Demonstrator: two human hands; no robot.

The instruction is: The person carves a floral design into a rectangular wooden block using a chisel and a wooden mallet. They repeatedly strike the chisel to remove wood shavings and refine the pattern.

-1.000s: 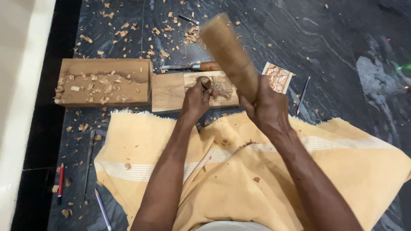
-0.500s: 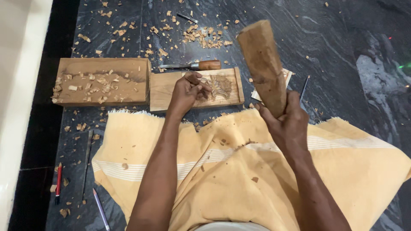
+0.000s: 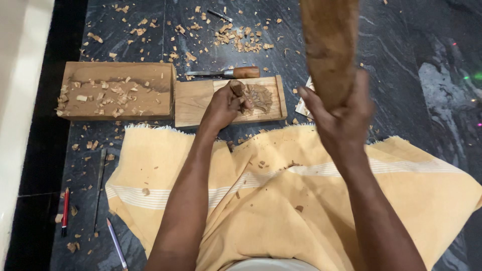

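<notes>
Right hand [image 3: 337,116] clamped on raised wooden mallet [image 3: 329,47], well apart from left hand [image 3: 225,104] gripping chisel [image 3: 237,89] on carved wood panel [image 3: 261,98] beneath it; a glancing blow risked striking knuckles or gouging the carving.

Raised mallet [image 3: 329,47], chisel [image 3: 237,89] on carving [image 3: 261,98]

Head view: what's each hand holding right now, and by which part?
Right hand grips the wooden mallet at its lower end, raised. Left hand grips a chisel's handle on the carved panel.
</notes>
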